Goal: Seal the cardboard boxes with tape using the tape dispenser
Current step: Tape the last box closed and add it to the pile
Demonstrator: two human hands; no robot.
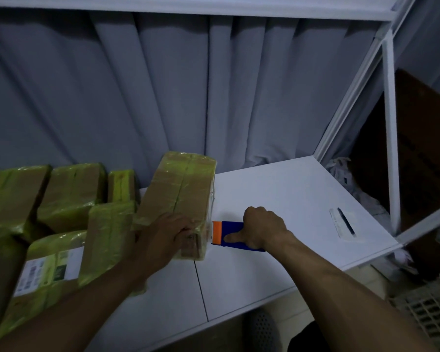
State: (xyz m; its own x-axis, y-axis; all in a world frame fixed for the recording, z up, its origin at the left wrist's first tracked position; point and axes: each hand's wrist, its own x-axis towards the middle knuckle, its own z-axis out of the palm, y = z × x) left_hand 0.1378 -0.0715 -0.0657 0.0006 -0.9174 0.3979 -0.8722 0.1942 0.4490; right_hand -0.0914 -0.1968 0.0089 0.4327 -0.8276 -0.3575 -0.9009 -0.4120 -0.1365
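A long cardboard box [181,191] wrapped in yellow-green tape lies on the white table [277,194], its near end toward me. My left hand [163,237] rests on that near end, fingers curled over the corner. My right hand [262,228] grips a blue tape dispenser [233,233] with an orange blade end, and the thumb lies along its side. The orange end touches the box's near right corner.
Several taped boxes [69,196] crowd the table's left side, one with a white label [43,268]. A small packet with a dark strip [342,222] lies at right. Grey curtain behind, white shelf frame [389,128] and a brown carton at right, a crate at lower right.
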